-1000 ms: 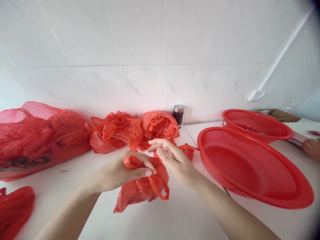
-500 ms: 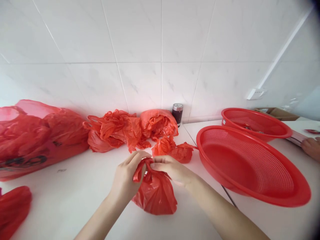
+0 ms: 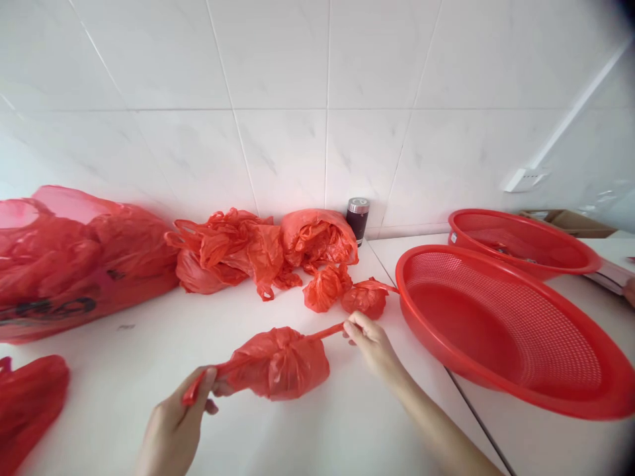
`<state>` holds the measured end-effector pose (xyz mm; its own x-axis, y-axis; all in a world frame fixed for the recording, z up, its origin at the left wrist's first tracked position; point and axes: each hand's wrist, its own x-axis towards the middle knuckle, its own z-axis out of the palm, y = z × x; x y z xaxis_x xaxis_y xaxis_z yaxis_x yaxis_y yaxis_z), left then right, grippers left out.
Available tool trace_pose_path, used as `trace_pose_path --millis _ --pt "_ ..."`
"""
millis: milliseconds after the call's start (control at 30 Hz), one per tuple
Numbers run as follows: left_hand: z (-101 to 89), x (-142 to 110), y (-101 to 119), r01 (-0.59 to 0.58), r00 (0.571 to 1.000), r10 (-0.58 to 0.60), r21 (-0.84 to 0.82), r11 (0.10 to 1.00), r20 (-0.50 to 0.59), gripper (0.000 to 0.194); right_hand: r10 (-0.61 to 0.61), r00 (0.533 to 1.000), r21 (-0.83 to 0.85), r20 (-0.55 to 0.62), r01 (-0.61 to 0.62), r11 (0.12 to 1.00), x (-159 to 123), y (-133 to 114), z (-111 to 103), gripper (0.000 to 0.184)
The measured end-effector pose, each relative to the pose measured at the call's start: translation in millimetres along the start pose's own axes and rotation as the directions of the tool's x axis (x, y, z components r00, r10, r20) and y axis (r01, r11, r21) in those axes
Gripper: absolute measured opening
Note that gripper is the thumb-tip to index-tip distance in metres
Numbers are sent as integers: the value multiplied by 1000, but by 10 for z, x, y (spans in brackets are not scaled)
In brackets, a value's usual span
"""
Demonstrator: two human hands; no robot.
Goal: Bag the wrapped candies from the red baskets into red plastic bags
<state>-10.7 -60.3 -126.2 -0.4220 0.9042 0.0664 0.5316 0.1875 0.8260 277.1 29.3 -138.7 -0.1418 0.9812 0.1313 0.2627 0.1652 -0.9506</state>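
A small red plastic bag, knotted at its middle, hangs low over or rests on the white table; I cannot tell which. My left hand pinches one handle of it, drawn out to the left, with the loop's end poking past the thumb. The other handle is stretched up to the right, its tip gripped between thumb and finger of my right hand. What the bag contains is hidden. Just beyond my right hand sit two small tied red bags, one crumpled bundle and one rounder bundle.
A large red bag fills the left back, with crumpled red bags beside it. A dark flask stands against the tiled wall. Two red mesh baskets occupy the right. Another person's hand shows at the far right edge.
My hands were close together over the bag, working its handles. They have now moved apart, left hand to the left and right hand to the right, pulling the handles taut from a knot.
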Motion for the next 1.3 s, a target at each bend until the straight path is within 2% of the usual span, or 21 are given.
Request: trace_pose_path --millis 67,133,200,267,333,400,500,633,733,900,1067,1200,1300 --pt "73 -84 -55 4 998 -2 30 1000 -56 39 13 997 -59 -75 -17 998 6 83 37 33" --pt "209 -97 17 -91 986 97 55 994 -132 35 -16 988 -117 -151 -2 993 14 38 177 32" --pt "375 -18 123 -221 956 235 95 971 -176 33 -78 979 -204 -190 38 978 21 -59 388 32" --pt "541 127 190 -283 941 306 163 945 -141 33 -131 974 -328 -183 65 942 32 -116 618 33" --pt "679 280 194 -278 951 303 245 929 -68 34 -143 980 -465 -138 64 883 57 -97 807 35" --pt "767 400 154 -253 962 271 306 918 -17 33 -131 989 -581 -71 65 811 101 -26 909 35" --pt "797 507 73 -231 971 240 359 904 20 30 -133 991 -682 -14 88 726 192 84 876 32" --pt "773 636 -17 -176 984 162 453 874 69 28 -131 991 -755 -18 73 652 311 188 690 29" --pt "806 757 -77 -135 990 92 533 835 107 28 -105 994 -777 -42 34 629 369 292 636 28" --pt "906 854 -138 -96 992 22 622 777 126 33 -68 993 -785 -97 -34 619 418 456 701 22" --pt "807 773 -207 -65 996 16 625 778 84 31 -51 983 -739 -176 -97 667 408 485 660 29" --pt "513 651 -337 26 998 -58 571 820 39 36 -49 974 -666 -220 -113 738 344 480 571 33" --pt "258 569 -339 43 996 -73 500 865 42 42 -66 977 -575 -201 -63 816 296 462 525 34"
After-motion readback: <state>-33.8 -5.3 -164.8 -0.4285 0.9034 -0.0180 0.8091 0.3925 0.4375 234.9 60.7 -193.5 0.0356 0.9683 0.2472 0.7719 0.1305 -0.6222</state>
